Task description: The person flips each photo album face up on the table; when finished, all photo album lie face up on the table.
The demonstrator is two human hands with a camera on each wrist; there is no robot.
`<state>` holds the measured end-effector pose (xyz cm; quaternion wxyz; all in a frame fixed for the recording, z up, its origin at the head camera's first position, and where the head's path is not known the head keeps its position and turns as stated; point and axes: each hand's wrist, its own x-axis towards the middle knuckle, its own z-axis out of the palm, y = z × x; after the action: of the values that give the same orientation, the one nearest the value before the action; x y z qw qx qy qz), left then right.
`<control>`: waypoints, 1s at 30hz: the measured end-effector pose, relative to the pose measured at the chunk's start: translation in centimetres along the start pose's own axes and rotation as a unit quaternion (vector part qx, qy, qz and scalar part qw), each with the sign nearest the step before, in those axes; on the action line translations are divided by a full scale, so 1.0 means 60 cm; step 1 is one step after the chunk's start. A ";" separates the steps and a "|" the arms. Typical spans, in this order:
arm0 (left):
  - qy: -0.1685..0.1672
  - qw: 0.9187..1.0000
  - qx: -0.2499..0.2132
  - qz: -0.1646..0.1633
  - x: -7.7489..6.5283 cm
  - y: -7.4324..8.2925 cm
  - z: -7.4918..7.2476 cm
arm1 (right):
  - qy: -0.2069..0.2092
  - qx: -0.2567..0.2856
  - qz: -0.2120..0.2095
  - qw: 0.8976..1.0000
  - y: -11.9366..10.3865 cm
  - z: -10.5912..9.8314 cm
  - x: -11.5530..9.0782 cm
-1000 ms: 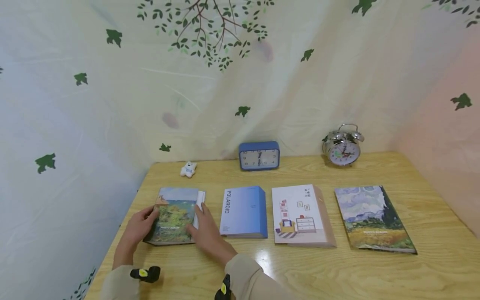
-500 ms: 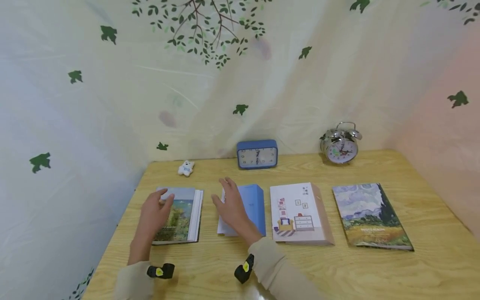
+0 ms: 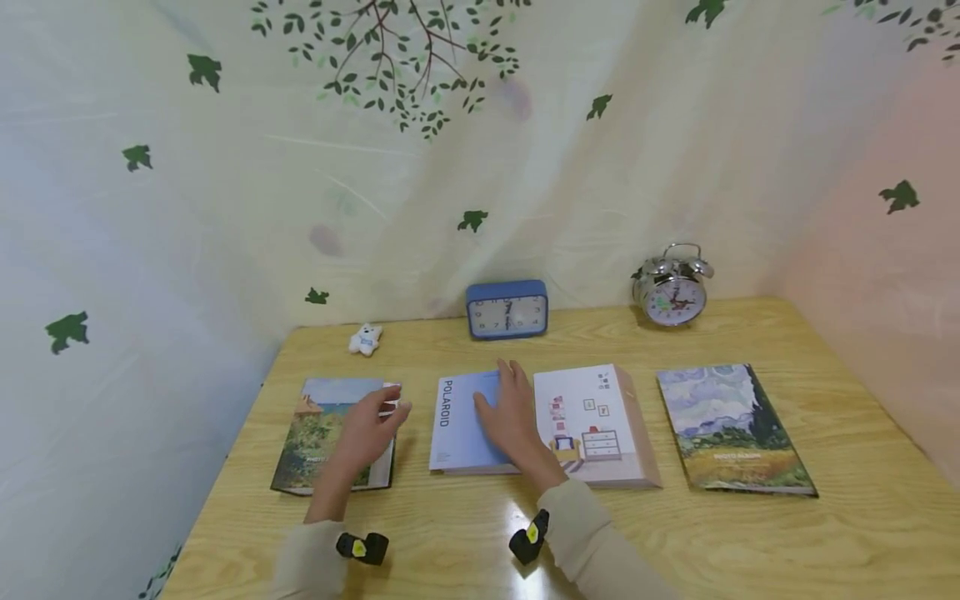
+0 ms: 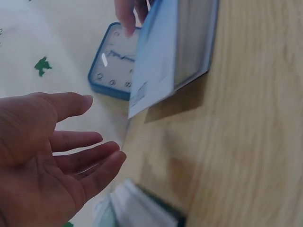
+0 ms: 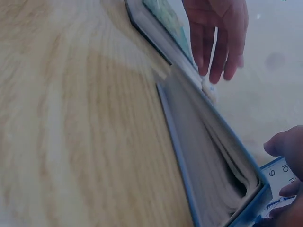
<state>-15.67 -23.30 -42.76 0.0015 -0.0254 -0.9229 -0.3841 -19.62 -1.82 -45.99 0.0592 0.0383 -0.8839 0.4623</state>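
Note:
In the head view, my left hand [image 3: 367,433] hovers over the right side of a landscape-covered photo album [image 3: 311,437], fingers loosely spread and holding nothing. Over the right part of a blue album lettered POLAROID [image 3: 459,425] is my right hand [image 3: 513,417], fingers extended; whether it touches the cover I cannot tell. The left wrist view has my left hand [image 4: 61,151] palm-up in frame, apart from the blue album [image 4: 154,66]. From the right wrist, the blue album's page edges [image 5: 199,142] show, with my right thumb [image 5: 281,142] beside its spine.
A white album with a furniture drawing [image 3: 600,417] lies right of the blue one, then a painted-landscape photo album [image 3: 735,433]. Along the back of the wooden table [image 3: 450,533] are a small white bear [image 3: 365,339], a blue clock [image 3: 507,312] and a silver twin-bell alarm clock [image 3: 673,292].
Both hands have let go of the left photo album's sides. My right hand has moved right to the blue album; my left has lifted and shifted right over the photo album.

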 end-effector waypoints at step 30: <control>-0.051 0.998 0.011 0.026 0.025 0.036 0.103 | -0.046 0.022 0.017 0.999 0.021 -0.047 -0.021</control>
<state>-16.97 -17.33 -45.52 -0.0355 -0.0691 -0.9251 -0.3716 -18.31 1.23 -45.62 0.0097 0.0462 -0.8758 0.4804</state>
